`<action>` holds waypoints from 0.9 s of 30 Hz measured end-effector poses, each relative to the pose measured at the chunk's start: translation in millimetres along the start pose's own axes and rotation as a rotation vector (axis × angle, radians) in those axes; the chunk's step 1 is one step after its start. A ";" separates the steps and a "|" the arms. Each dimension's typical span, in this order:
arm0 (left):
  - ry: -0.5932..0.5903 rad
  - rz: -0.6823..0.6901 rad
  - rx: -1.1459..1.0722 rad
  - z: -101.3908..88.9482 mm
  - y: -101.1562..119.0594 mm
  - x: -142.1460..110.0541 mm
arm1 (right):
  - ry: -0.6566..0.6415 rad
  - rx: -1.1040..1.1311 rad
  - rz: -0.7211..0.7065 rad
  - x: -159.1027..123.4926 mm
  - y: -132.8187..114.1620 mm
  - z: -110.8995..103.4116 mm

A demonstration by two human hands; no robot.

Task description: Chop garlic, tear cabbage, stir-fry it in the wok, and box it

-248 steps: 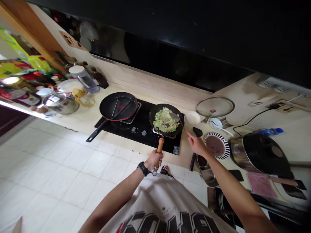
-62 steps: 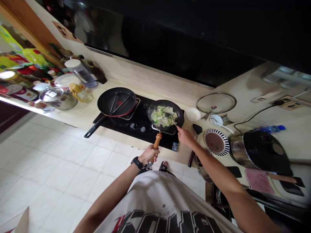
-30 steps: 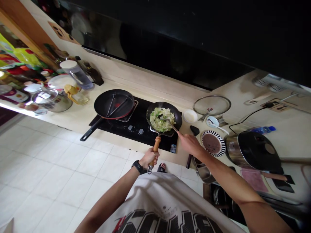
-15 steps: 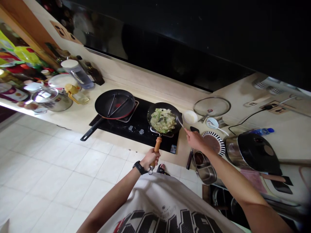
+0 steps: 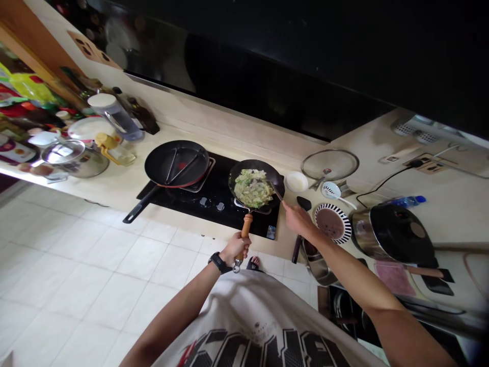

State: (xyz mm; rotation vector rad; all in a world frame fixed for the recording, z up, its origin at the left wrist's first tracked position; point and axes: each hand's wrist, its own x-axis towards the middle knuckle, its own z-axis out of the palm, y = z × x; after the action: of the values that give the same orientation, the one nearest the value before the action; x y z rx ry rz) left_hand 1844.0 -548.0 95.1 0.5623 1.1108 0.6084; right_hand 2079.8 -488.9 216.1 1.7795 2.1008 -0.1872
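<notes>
Near the black glass hob's (image 5: 218,179) right edge, a round black wok (image 5: 273,172) holds chopped pale-green vegetables (image 5: 250,188). The left hand (image 5: 236,247) grips its turned wooden handle (image 5: 247,224); the right hand (image 5: 299,218) clasps a metal spatula (image 5: 278,192).

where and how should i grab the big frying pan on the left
By its long black handle, best taken from the near side with an overhand grip: it juts out from the frying pan toward the near left, and its end appears to overhang the counter edge, leaving room to wrap around it. Probably keep it level, since a V-shaped metal tool lies inside.
</notes>
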 end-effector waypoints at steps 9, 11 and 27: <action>-0.021 0.001 -0.019 -1.1 -1.5 -0.4 | -0.036 0.010 -0.040 4.1 -3.0 6.7; -0.016 0.004 -0.021 -0.7 -2.5 0.0 | 0.016 0.038 -0.004 -0.1 17.1 0.4; 0.006 0.007 -0.016 2.0 -0.5 -0.2 | 0.028 -0.006 0.052 1.7 11.2 19.1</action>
State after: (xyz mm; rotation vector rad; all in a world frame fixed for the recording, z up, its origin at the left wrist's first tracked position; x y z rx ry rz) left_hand 1845.8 -548.7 95.6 0.5512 1.1088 0.6245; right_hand 2094.3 -491.7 199.5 1.8412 2.0692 -0.1420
